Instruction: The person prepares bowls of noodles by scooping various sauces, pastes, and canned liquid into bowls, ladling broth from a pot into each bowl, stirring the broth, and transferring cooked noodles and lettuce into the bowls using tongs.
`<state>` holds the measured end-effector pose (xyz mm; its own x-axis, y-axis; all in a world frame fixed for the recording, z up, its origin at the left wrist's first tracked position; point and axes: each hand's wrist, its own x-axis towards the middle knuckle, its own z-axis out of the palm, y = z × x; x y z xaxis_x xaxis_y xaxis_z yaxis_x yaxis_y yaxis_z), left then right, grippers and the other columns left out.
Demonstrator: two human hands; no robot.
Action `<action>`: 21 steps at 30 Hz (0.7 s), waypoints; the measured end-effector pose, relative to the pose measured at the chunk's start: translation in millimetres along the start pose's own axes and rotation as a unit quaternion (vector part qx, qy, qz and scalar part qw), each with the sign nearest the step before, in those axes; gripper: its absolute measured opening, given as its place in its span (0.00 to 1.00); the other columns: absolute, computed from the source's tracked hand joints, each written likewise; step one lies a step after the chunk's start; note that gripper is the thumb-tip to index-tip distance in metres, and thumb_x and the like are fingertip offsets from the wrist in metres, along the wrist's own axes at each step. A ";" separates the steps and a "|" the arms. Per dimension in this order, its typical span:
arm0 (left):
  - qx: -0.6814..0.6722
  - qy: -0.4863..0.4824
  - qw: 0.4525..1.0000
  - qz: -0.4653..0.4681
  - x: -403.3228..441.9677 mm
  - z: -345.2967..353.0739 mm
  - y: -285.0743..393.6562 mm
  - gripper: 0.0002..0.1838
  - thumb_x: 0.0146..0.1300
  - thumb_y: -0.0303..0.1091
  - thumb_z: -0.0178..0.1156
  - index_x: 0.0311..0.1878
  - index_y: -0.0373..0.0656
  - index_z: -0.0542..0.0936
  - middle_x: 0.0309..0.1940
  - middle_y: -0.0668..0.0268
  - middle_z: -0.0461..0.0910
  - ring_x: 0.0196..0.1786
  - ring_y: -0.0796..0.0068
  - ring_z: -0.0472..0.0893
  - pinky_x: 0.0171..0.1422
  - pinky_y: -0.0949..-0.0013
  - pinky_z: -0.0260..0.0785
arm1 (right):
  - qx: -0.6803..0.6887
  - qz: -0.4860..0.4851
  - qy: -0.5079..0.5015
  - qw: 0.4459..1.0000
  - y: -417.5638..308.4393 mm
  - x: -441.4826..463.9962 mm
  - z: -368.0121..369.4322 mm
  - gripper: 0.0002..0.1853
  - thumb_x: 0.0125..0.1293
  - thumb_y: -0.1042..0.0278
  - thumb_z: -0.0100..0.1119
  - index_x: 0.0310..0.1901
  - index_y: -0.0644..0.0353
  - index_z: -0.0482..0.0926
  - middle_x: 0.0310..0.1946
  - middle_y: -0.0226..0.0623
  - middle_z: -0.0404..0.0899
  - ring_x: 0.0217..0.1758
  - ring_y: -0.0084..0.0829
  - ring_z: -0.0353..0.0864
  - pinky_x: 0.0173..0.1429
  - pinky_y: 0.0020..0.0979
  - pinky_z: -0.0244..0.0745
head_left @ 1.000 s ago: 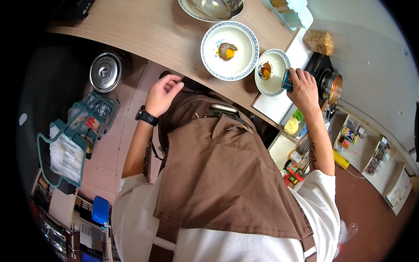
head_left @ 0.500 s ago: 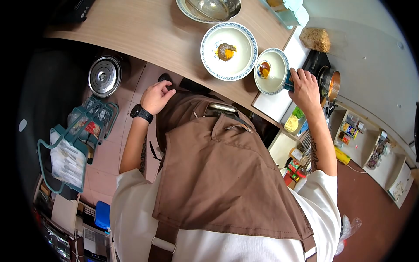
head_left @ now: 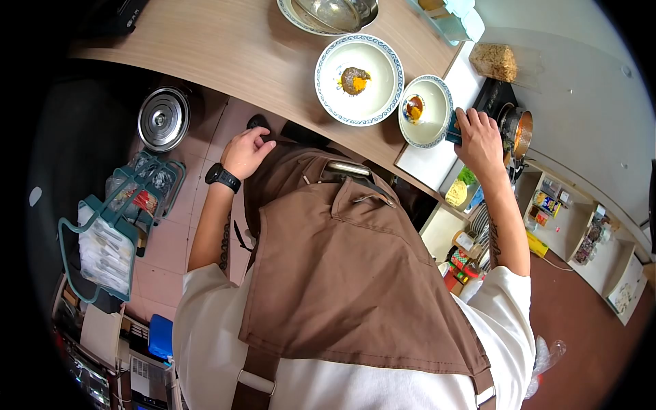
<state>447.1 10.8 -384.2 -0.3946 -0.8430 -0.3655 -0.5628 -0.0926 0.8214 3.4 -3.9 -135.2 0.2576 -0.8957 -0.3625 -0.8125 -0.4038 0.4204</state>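
My right hand point(head_left: 480, 140) is closed over a small dark teal object point(head_left: 452, 128) of a kind I cannot make out; it stands against the rim of the small bowl. That small white bowl point(head_left: 437, 113) has a blue patterned rim and holds reddish-brown and orange seasoning. Left of it, nearly touching, stands a larger matching bowl point(head_left: 328, 96) with brown paste and a bright orange-yellow powder. My left hand point(head_left: 246, 154), with a black watch at the wrist, hangs beside the brown apron point(head_left: 342, 273) below the table edge. Its fingers are loosely bent and apart, with nothing visible in them.
A bowl with a metal strainer point(head_left: 335, 14) sits at the back of the wooden table point(head_left: 225, 48). A pan point(head_left: 523, 133) stands right of my right hand. On the floor side are a lidded steel pot point(head_left: 164, 119) and a teal rack point(head_left: 102, 239).
Almost nothing differs. Both hands keep their places, and the bowls have not moved.
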 end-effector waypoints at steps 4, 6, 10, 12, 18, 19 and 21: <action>-0.001 -0.003 1.000 -0.001 0.8 1.9 -0.1 0.19 0.63 0.40 0.68 0.51 0.37 0.83 0.29 0.61 0.82 0.30 0.69 0.81 0.40 0.67 0.75 | -0.002 0.003 -0.007 1.000 -0.2 0.1 -1.1 0.26 0.52 0.71 0.62 0.57 0.57 0.74 0.41 0.36 0.74 0.48 0.38 0.75 0.53 0.37 0.71; 0.001 -0.004 1.000 -0.001 0.7 2.5 -1.2 0.19 0.63 0.40 0.68 0.51 0.37 0.83 0.29 0.61 0.82 0.30 0.69 0.81 0.40 0.66 0.75 | -0.001 0.004 -0.011 1.000 -0.7 0.5 -1.5 0.27 0.52 0.71 0.63 0.57 0.57 0.74 0.41 0.36 0.74 0.49 0.38 0.76 0.53 0.37 0.71; 0.001 -0.004 1.000 0.001 2.8 2.3 -0.4 0.19 0.64 0.41 0.68 0.51 0.37 0.83 0.30 0.61 0.82 0.30 0.69 0.81 0.40 0.66 0.75 | 0.003 0.010 -0.019 1.000 0.4 1.0 -3.3 0.28 0.51 0.71 0.64 0.57 0.57 0.74 0.42 0.36 0.75 0.49 0.38 0.76 0.53 0.37 0.71; 0.001 -0.006 1.000 -0.002 2.2 2.3 -0.9 0.19 0.64 0.41 0.68 0.51 0.37 0.83 0.30 0.61 0.82 0.30 0.69 0.81 0.40 0.66 0.75 | 0.004 0.012 -0.023 1.000 0.3 0.7 -2.6 0.28 0.51 0.70 0.64 0.57 0.57 0.74 0.42 0.36 0.75 0.49 0.38 0.76 0.53 0.37 0.71; 0.002 -0.010 1.000 -0.013 3.4 4.4 -3.3 0.19 0.64 0.42 0.68 0.51 0.38 0.83 0.30 0.60 0.83 0.32 0.64 0.82 0.41 0.63 0.75 | 0.003 0.011 -0.033 0.999 2.1 2.1 0.0 0.31 0.50 0.70 0.65 0.60 0.57 0.74 0.44 0.37 0.75 0.49 0.38 0.76 0.54 0.37 0.71; -0.003 -0.012 1.000 -0.017 3.4 5.0 -3.5 0.19 0.63 0.43 0.67 0.50 0.40 0.83 0.30 0.59 0.83 0.34 0.60 0.83 0.42 0.60 0.75 | 0.003 0.012 -0.036 0.999 1.6 2.8 -0.8 0.31 0.50 0.70 0.65 0.60 0.58 0.74 0.44 0.37 0.75 0.49 0.38 0.76 0.54 0.37 0.71; -0.006 -0.013 1.000 -0.022 3.3 5.4 -4.1 0.19 0.63 0.45 0.67 0.50 0.42 0.83 0.30 0.57 0.84 0.35 0.55 0.83 0.43 0.58 0.75 | 0.003 0.012 -0.043 0.999 1.0 4.7 -0.4 0.32 0.50 0.69 0.66 0.61 0.58 0.74 0.44 0.37 0.75 0.49 0.38 0.76 0.54 0.37 0.71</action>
<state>444.2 11.2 -391.2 -0.3879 -0.8241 -0.4128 -0.5714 -0.1364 0.8093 4.0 -8.6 -136.1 0.1933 -0.8856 -0.4223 -0.8213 -0.3815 0.4242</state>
